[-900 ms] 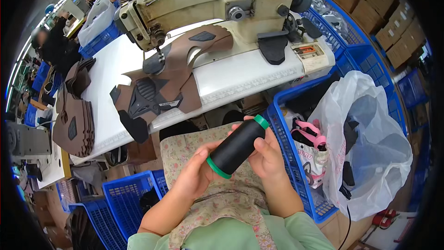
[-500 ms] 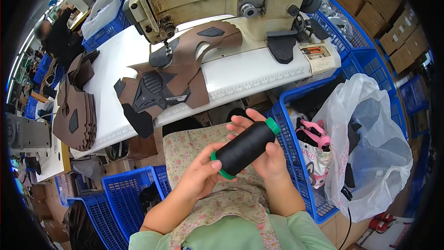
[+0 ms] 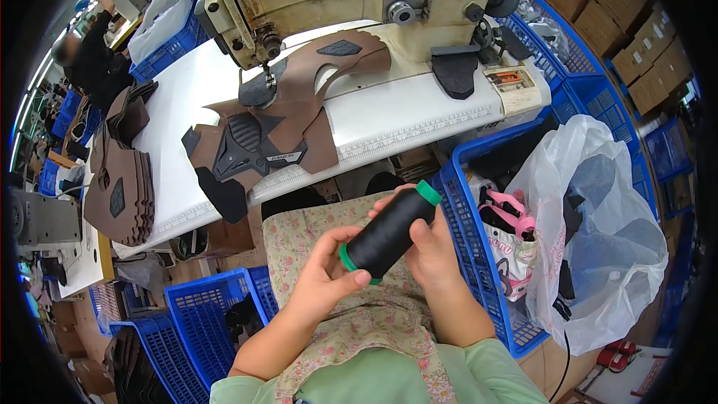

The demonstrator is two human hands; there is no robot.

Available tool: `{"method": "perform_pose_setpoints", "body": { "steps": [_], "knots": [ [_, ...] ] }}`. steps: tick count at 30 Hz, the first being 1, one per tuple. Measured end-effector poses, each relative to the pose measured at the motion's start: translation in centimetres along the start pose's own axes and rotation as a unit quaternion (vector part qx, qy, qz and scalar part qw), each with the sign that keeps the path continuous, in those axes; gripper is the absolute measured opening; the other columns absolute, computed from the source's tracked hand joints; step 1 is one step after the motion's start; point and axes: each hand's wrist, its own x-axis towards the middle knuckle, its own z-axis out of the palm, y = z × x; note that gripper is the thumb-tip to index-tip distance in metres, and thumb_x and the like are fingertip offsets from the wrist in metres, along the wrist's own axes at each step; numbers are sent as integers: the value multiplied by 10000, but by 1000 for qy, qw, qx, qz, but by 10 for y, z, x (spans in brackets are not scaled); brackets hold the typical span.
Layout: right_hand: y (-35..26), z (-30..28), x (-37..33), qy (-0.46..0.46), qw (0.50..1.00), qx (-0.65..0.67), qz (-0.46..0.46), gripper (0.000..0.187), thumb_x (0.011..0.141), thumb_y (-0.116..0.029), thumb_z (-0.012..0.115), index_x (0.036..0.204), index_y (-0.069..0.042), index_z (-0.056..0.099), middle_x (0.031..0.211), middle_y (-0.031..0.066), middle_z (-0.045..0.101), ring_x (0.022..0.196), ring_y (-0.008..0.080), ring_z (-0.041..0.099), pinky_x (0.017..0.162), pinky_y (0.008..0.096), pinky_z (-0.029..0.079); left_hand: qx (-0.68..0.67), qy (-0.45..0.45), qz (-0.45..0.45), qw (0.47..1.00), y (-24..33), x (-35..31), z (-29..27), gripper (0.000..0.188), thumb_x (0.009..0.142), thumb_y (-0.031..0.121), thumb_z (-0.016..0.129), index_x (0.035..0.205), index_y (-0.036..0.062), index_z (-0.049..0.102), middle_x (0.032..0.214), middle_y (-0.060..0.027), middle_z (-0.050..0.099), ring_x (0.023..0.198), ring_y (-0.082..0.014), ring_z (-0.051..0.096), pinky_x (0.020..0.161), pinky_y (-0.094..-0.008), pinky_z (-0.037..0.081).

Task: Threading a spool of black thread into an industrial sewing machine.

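Spool (image 3: 392, 230) tilts above your apron (image 3: 295, 239), short of the table (image 3: 407, 124).
Your left hand (image 3: 327, 272) grips its near end, your right hand (image 3: 434, 256) its far end; support both evenly, without squeezing, so it cannot slip.

Here are the wearer's two hands (image 3: 324, 275) (image 3: 433, 260), one black spool (image 3: 390, 230), one cream sewing machine (image 3: 336, 1) and one flowered apron (image 3: 295, 243)

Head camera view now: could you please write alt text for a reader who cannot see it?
Bare left hand and right hand hold a black thread spool with green ends above a flowered apron. A cream sewing machine, with a brown panel partly beneath it, stands on a white table beyond; a blue crate is at right.
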Motion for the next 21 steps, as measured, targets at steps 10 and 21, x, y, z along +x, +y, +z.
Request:
{"method": "perform_pose_setpoints", "body": {
  "steps": [10, 21],
  "knots": [
    [-3, 4, 5, -48, 991, 120, 22, 699, 764, -450, 645, 1264, -23, 410, 1166, 147, 524, 1089, 274, 528, 932, 411, 437, 95, -4, 101, 990, 0, -6, 4, 665, 698, 22, 751, 1249, 26, 380, 1224, -127, 460, 1112, -205, 516, 901, -334, 473],
    [4, 5, 4, -81, 988, 132, 1, 761, 780, -474, 609, 1331, -20, 343, 1239, 183, 485, 1152, 306, 493, 974, 419, 413, -32, -8, 45, 998, -2, -3, -1, 575, 794, 160, 677, 1267, 12, 385, 1209, -165, 491, 1059, -239, 563, 866, -336, 516]
  ]
}}
